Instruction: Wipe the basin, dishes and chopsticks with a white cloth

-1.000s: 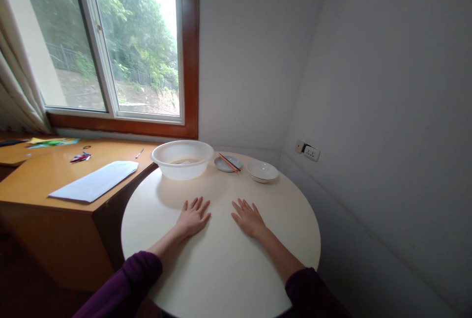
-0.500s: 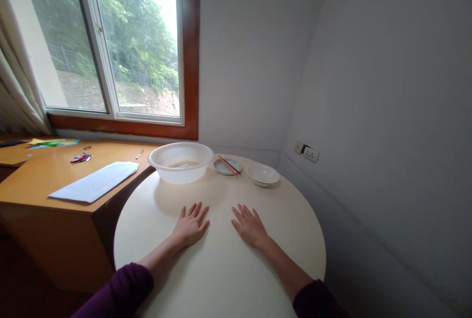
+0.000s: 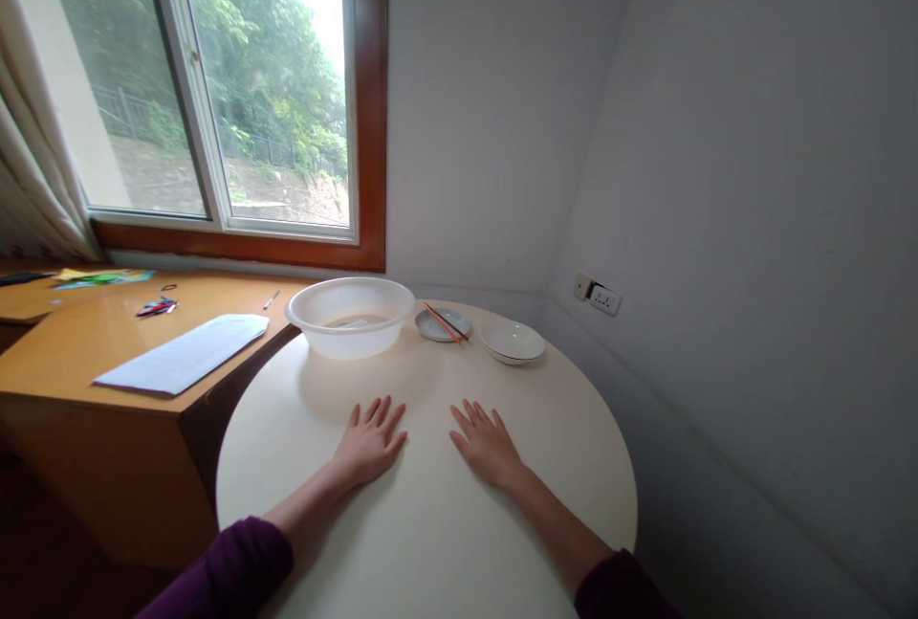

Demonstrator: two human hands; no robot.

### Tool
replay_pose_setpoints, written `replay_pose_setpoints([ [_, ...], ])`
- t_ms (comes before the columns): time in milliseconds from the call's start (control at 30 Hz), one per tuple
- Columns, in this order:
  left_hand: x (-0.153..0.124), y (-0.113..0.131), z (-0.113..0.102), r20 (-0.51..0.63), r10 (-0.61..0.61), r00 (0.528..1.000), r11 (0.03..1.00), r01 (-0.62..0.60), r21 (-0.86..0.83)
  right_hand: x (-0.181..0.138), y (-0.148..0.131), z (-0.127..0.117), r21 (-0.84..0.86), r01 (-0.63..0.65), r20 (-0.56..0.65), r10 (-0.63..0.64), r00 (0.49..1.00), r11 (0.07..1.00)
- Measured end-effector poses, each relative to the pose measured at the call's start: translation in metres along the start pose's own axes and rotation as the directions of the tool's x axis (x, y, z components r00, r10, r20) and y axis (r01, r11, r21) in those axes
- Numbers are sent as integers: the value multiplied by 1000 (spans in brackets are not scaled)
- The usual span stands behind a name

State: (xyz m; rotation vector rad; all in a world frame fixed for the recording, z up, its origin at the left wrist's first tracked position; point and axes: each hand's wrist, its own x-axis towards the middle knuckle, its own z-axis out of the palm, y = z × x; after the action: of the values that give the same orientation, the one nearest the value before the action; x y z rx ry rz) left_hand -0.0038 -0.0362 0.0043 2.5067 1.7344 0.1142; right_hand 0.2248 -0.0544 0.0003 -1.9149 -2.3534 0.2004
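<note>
My left hand (image 3: pixel 368 441) lies flat on the round white table (image 3: pixel 430 542), fingers spread and holding nothing. Across a small gap, my right hand (image 3: pixel 486 443) rests palm down in the same way, also open. Beyond the left hand stands a translucent white plastic basin (image 3: pixel 351 340); something flat and pale shows dimly inside it. A small grey-white plate (image 3: pixel 426 324) sits to the basin's right, with a pair of reddish and dark chopsticks (image 3: pixel 443 320) laid across it. Past my right hand are white shallow bowls (image 3: pixel 512 342), seemingly stacked.
A wooden desk (image 3: pixel 43 361) adjoins the table on the left, bearing a white paper envelope (image 3: pixel 183 354), a pen (image 3: pixel 271 299) and small coloured items (image 3: pixel 158 308). Walls close in behind and on the right, with a power socket (image 3: pixel 605 299). A window (image 3: pixel 273 102) is at the upper left.
Both hands stay flat on the table, and the dishes have not moved. Only a very slight shift of the camera view is visible.
</note>
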Motion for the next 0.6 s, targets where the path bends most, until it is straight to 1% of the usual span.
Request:
replay_pose_setpoints([
  [600, -12, 3, -2, 16, 0, 1000, 1000, 0, 7, -12, -6, -2, 22, -2, -2, 2, 1000, 1000],
])
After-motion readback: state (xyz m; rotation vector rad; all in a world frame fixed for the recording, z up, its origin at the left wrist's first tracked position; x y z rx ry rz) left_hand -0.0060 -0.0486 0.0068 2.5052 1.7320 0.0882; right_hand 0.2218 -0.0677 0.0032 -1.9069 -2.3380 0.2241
